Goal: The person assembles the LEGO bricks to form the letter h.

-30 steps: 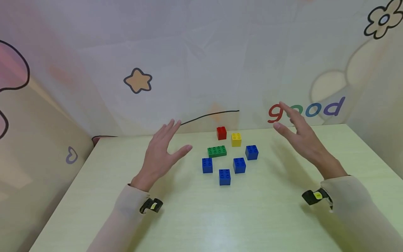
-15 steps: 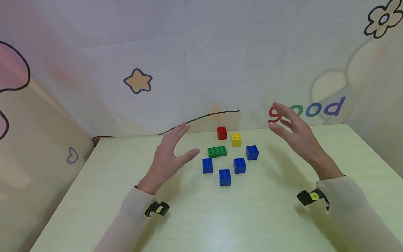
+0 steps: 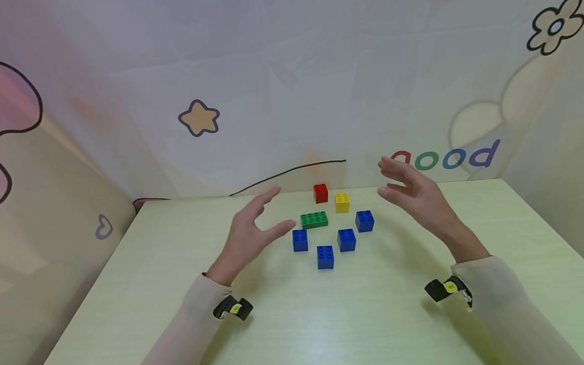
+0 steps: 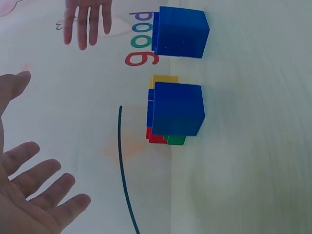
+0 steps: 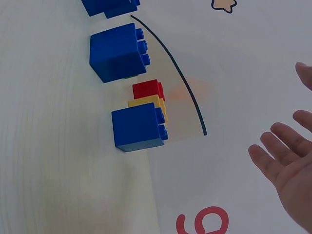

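In the head view my left hand [image 3: 246, 233] hovers over the table, left of the bricks, fingers extended and thumb spread, holding nothing. My right hand [image 3: 422, 197] is raised to their right, fingers slightly bent and nothing in it. Between the hands lie a red brick [image 3: 321, 193], a yellow brick [image 3: 342, 203] and a longer green brick [image 3: 314, 220]. Several blue bricks stand nearer, among them one at the left [image 3: 300, 241], one at the front [image 3: 325, 257], and one at the right [image 3: 364, 221]. The left wrist view shows two blue bricks up close, partly hiding the others.
The pale table [image 3: 159, 304] reaches back to a wall sheet [image 3: 283, 91] printed with a star [image 3: 199, 118], a flower and coloured letters. A side wall [image 3: 55, 228] borders the left. Both sleeves carry black straps at the wrists.
Both hands have moved inward toward the bricks, the left one rightward and slightly down, the right one leftward. The right fingers now bend a little more. The bricks have stayed put.
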Demonstrator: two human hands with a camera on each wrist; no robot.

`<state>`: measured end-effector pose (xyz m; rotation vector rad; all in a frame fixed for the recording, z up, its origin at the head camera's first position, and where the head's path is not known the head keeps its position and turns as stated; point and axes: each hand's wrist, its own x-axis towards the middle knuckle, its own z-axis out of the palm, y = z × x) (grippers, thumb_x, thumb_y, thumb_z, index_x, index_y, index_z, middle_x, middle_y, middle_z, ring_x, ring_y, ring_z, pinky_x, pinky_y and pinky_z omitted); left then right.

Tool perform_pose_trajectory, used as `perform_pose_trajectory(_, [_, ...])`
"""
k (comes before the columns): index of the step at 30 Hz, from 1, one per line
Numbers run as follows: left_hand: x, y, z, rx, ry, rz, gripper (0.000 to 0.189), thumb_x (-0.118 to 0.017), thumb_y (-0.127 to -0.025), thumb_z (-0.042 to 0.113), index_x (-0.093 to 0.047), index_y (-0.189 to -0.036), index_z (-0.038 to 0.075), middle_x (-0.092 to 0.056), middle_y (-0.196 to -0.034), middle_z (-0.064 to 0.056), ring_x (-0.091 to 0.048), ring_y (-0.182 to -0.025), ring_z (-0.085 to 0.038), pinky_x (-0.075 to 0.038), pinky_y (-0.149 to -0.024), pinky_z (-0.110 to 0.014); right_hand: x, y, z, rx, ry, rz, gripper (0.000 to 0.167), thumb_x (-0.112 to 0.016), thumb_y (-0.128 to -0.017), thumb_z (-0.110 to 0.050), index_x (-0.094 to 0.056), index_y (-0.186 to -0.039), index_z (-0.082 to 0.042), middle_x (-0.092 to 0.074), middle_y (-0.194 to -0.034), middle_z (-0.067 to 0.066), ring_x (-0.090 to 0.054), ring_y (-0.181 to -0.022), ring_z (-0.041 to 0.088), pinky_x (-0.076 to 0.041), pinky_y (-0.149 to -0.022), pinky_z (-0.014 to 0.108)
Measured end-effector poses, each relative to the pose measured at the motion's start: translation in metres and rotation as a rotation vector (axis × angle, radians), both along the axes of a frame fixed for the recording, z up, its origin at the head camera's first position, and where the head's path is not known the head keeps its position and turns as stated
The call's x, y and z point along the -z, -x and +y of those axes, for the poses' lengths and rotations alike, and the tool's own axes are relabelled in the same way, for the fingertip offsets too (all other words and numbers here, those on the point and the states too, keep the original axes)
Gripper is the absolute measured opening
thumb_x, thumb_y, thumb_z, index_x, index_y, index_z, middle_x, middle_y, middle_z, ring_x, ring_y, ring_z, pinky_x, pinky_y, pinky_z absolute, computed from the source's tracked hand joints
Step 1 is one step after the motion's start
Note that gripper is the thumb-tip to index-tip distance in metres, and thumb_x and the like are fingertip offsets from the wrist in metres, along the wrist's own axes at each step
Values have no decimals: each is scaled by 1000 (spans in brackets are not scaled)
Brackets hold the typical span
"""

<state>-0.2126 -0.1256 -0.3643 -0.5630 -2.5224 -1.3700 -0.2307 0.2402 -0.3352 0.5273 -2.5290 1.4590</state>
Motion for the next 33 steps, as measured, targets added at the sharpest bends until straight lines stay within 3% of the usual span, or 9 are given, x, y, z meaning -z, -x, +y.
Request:
perform_pose_trajectory(9, [12, 2, 6, 110, -148, -92, 68, -84, -95, 27, -54, -155, 19, -55, -156, 1, -58, -138, -24, -52, -109, -47, 11, -2, -3, -57, 8, -42, 59, -68, -107, -27, -48, -160, -13, -53, -157, 13, -56, -139, 39, -50, -97, 14])
perform_pose_trajectory(15, [17, 3, 10, 173, -203, -149, 65, -84, -95, 20, -56, -153, 16, -58, -153, -3, -59, -136, -25, -52, -109, -50, 20, -1, -6, -84, -6, -73, 52, -68, -107, -28, -55, -154, -12, -59, -152, 9, -60, -136, 34, -51, -97, 16])
perform_pose_trajectory(20, [24, 0, 16, 194, -208, -211, 63, -84, -94, 17, -58, -151, 16, -61, -150, -5, -60, -135, -24, -53, -108, -47, 30, 1, -9, -113, -28, -96, 47, -68, -107, -25, -58, -150, -8, -65, -145, 11, -62, -133, 33, -54, -98, 22])
perform_pose_trajectory(26, [30, -3, 20, 237, -184, -264, 58, -84, -94, 16, -61, -148, 10, -65, -144, -11, -63, -130, -26, -53, -109, -44, 38, 0, -15, -139, -58, -158, 45, -69, -106, -23, -62, -146, -6, -69, -138, 13, -65, -129, 33, -58, -101, 37])
perform_pose_trajectory(33, [30, -6, 20, 249, -192, -281, 53, -83, -95, 16, -65, -144, 9, -66, -141, -14, -65, -127, -28, -55, -105, -38, 46, 3, -19, -184, -79, -192, 41, -71, -105, -21, -65, -143, -7, -70, -136, 11, -67, -125, 29, -56, -104, 44])
